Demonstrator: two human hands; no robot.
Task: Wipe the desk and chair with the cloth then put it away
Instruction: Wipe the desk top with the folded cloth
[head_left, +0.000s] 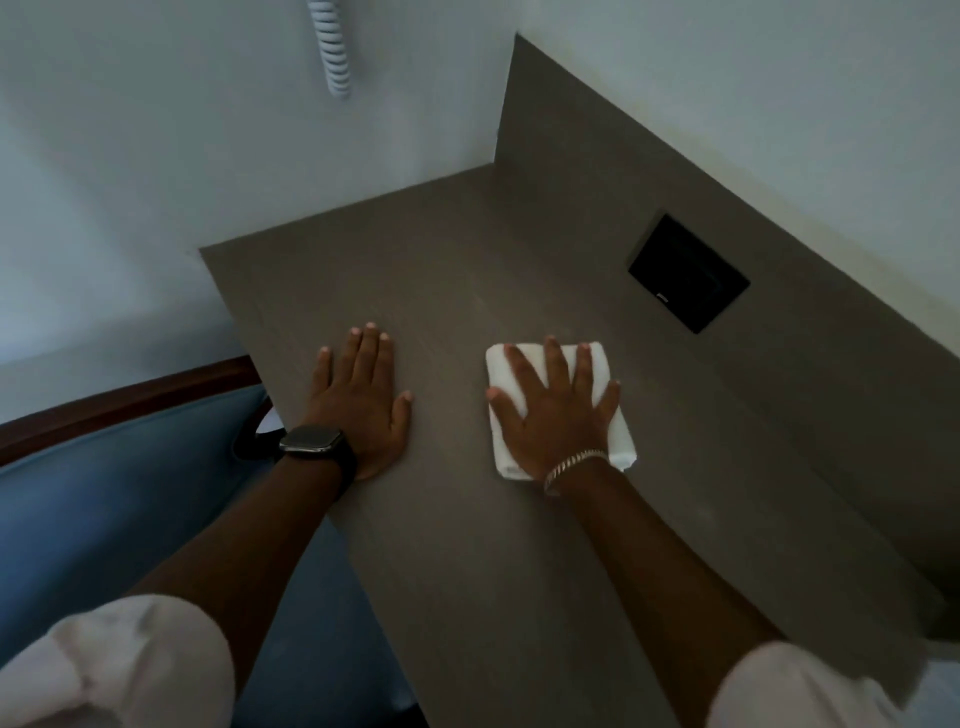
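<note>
1. We have our right hand (558, 415) pressed flat, fingers spread, on the folded white cloth (561, 410), which lies on the desk (467, 545) in front of the black socket plate (688, 273). The hand is open and pinning the cloth, not gripping it.
2. Our left hand (363, 400) lies flat and open on the bare desk near its left edge, holding nothing and well apart from the right.
3. We judge the desk wipe is under way. To do it well, we should keep the palm weight even so the fold stays flat.
4. We should work in overlapping passes from the back panel (597, 171) toward us, reaching the far corner too.
5. The left hand covers 1 patch, so it must lift for that spot.
6. The blue chair (130, 509) at our left waits its turn.
</note>
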